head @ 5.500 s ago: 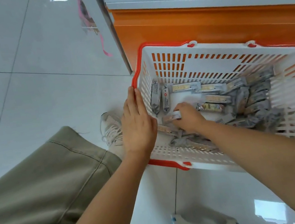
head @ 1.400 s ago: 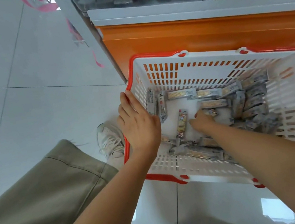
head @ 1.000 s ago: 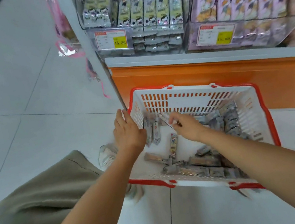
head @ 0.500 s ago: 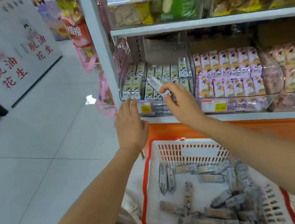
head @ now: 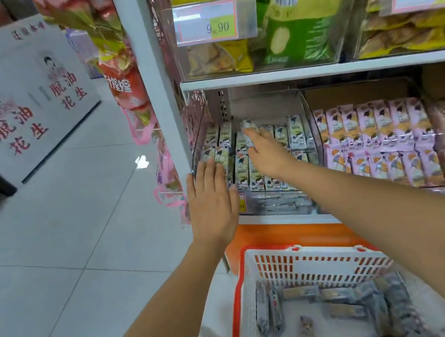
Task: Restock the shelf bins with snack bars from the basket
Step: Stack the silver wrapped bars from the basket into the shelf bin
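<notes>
The white basket with a red rim (head: 239, 296) stands on the floor below the shelf, with several grey snack bars (head: 343, 306) in it. Above it a clear shelf bin (head: 312, 134) holds rows of green-white bars. My right hand (head: 268, 155) reaches into this bin and pinches one snack bar (head: 249, 127) at its fingertips, over the back row. My left hand (head: 212, 200) is held flat, fingers straight, in front of the bin's left front corner, holding nothing.
A neighbouring bin of pink bars (head: 374, 141) sits to the right. The shelf above carries yellow and green snack bags (head: 293, 22). The white shelf upright (head: 154, 91) stands left of the bin; a white sign board (head: 16, 100) stands across the tiled aisle.
My right hand took a bar from the basket, rose to the shelf and moved deeper into the clear bin. My left hand left the basket rim and rose to the bin's front.
</notes>
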A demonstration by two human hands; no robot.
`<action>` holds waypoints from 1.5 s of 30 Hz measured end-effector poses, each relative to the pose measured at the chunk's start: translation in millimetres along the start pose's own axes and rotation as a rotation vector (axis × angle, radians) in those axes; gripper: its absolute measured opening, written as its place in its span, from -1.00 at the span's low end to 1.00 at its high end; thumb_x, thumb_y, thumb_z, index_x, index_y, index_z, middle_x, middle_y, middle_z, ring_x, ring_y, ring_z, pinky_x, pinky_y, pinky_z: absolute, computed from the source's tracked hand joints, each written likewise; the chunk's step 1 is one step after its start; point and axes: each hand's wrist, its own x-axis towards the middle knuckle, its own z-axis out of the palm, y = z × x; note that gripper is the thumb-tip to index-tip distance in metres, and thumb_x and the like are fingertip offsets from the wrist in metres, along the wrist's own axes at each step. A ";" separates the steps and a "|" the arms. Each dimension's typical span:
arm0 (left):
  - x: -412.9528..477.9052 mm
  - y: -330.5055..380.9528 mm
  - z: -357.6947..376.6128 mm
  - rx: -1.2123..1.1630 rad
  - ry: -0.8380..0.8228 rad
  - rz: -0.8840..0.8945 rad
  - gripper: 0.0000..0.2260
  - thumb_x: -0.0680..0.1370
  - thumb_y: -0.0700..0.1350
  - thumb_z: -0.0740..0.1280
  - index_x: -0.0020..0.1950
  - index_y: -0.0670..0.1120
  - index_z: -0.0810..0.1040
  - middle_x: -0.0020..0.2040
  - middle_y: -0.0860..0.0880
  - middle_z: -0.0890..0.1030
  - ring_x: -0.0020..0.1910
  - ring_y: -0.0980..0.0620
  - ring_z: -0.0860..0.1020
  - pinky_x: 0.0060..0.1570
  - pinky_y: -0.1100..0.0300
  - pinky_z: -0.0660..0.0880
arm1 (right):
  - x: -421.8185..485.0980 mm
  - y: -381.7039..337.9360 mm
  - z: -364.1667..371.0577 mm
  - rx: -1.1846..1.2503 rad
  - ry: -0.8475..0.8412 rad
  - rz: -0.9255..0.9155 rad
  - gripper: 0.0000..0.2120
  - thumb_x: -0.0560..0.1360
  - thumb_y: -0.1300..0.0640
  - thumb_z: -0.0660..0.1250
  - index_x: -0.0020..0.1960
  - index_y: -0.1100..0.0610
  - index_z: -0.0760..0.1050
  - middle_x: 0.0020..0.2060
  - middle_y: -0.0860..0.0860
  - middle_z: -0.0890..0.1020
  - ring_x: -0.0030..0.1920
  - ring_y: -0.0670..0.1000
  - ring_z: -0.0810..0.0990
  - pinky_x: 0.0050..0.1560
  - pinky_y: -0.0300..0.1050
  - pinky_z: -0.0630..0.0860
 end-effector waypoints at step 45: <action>-151.1 6.9 63.5 -0.024 -0.462 -0.161 -0.58 0.48 -0.17 0.27 0.34 -0.19 0.41 0.27 -0.18 0.48 0.23 -0.21 0.43 0.17 -0.04 0.37 | -160.2 110.0 94.1 -0.046 -0.305 0.014 -0.78 0.57 0.22 0.22 0.17 0.10 0.55 -0.06 0.07 0.65 -0.23 -0.02 0.53 -0.20 -0.13 0.42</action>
